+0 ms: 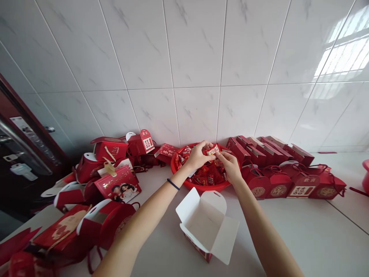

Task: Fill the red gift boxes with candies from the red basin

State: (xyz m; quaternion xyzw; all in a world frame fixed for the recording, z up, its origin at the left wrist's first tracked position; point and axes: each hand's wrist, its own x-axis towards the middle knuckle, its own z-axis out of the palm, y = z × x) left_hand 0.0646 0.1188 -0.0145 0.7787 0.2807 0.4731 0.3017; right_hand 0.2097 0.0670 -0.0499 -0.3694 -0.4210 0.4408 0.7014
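Pinching one candy (213,149) (white-and-red wrapper) between both hands, just above the far part of the basin (201,187). Gripping its left end with the left hand (196,156): fingertips pressed together on the wrapper, other fingers curled. Gripping its right end with the right hand (230,166): thumb and forefinger closed on it, remaining fingers folded under. Reaching forward with both arms, hands nearly meeting at the candy. Wearing a dark band (173,184) on the left wrist.

Under the hands: round red basin with a heap of sweets (206,176) in red wrappers.

Just in front of the basin, nearer the camera: open box (206,223), red outside, plain white inside, flaps spread. Standing between the two forearms; contact with either not clear from this angle.

Right of the basin: row (288,182) of closed red boxes with handles up, more lying flat behind them against the wall (196,57).

Left of the basin: looser pile (109,181) of red boxes, several tipped over, some open with white insides showing.

All resting on a pale surface (302,238). Behind: white tiled wall, glossy, with a window reflection at upper right.

Far left: dark door (17,161) with a metal handle. At the right edge: part of a red tub (366,175), cut off by the frame.
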